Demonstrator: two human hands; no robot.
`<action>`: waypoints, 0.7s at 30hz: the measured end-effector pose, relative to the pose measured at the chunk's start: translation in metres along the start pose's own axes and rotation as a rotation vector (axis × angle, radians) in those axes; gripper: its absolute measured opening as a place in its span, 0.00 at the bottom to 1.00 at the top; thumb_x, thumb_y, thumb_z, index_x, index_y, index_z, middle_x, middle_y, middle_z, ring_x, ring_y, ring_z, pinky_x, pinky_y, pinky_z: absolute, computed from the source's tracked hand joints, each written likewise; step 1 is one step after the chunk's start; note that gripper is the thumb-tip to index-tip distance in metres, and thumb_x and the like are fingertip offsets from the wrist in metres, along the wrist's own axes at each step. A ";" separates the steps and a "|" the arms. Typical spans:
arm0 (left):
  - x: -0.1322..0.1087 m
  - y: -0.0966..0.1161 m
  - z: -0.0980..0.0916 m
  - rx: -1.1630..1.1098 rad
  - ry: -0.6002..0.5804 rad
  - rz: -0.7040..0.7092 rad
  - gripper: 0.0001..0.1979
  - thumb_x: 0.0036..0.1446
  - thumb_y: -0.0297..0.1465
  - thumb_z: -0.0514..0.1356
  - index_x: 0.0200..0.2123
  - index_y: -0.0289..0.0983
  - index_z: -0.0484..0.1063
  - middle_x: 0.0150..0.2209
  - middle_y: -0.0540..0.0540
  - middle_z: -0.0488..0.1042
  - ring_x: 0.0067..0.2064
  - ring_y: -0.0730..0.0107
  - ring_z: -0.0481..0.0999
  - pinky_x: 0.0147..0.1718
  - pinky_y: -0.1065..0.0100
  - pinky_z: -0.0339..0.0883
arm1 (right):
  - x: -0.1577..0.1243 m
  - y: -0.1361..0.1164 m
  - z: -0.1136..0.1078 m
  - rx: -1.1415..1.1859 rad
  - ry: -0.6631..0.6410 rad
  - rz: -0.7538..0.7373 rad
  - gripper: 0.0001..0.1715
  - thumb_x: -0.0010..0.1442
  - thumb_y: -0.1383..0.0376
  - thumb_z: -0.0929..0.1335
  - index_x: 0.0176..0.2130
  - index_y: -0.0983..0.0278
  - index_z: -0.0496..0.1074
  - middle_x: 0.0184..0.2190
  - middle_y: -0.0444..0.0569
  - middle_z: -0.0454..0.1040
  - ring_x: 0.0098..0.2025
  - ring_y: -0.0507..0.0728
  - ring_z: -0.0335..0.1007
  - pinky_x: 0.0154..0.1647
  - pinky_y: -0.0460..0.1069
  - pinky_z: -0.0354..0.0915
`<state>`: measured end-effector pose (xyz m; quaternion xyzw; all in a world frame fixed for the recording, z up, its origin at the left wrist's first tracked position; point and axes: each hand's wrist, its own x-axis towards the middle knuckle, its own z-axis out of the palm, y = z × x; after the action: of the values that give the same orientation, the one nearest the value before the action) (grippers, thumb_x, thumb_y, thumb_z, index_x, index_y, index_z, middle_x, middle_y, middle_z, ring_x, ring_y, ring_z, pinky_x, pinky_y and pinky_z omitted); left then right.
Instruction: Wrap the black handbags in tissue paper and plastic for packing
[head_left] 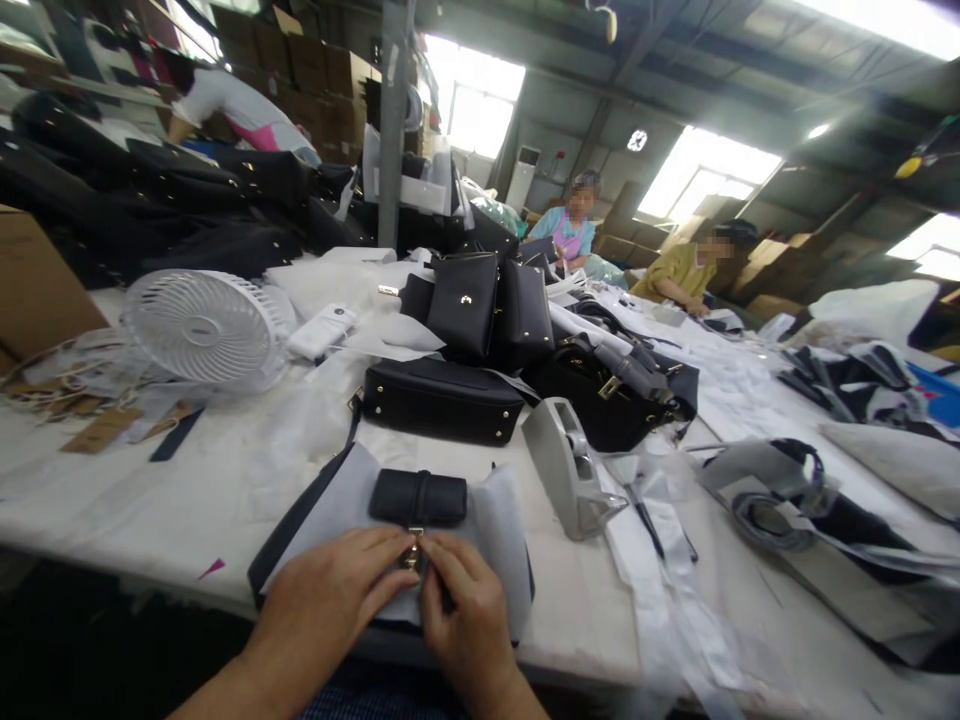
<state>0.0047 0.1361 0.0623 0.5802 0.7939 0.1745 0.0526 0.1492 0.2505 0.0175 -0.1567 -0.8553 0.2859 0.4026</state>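
Note:
A small black purse (418, 497) with a band across its middle lies on white tissue paper (495, 520). The paper covers a dark handbag (300, 515) at the table's front edge. Below the purse is a small gold metal clasp (412, 556). My left hand (341, 580) pinches it from the left with thumb and forefinger. From the other side, the bent fingers of my right hand (469, 605) close on it. My fingertips hide part of the clasp, so how it joins the purse cannot be made out.
A tape dispenser (562, 465) stands to the right. Several black handbags (442, 405) are piled beyond. A white fan (202, 330) and a white phone-like box (321, 332) sit at the left. Plastic-wrapped straps (780, 520) lie right. Other people (570, 230) work farther back.

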 end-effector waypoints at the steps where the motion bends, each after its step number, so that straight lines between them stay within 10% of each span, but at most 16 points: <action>1: 0.001 0.000 0.001 0.012 -0.002 -0.020 0.15 0.65 0.36 0.63 0.54 0.47 0.77 0.54 0.48 0.81 0.53 0.53 0.81 0.47 0.55 0.79 | 0.001 -0.001 0.000 -0.001 0.001 0.003 0.22 0.63 0.76 0.64 0.52 0.63 0.77 0.43 0.55 0.81 0.45 0.59 0.80 0.48 0.51 0.78; 21: 0.026 0.002 -0.015 0.006 -0.363 -0.072 0.20 0.62 0.27 0.65 0.56 0.46 0.76 0.53 0.45 0.79 0.55 0.55 0.78 0.51 0.56 0.76 | -0.009 -0.005 0.003 0.001 -0.022 -0.019 0.12 0.71 0.68 0.64 0.50 0.63 0.76 0.39 0.54 0.79 0.39 0.58 0.78 0.42 0.50 0.77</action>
<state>-0.0057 0.1577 0.0798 0.5735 0.7921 0.0625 0.1997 0.1524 0.2415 0.0137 -0.1451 -0.8609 0.2843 0.3961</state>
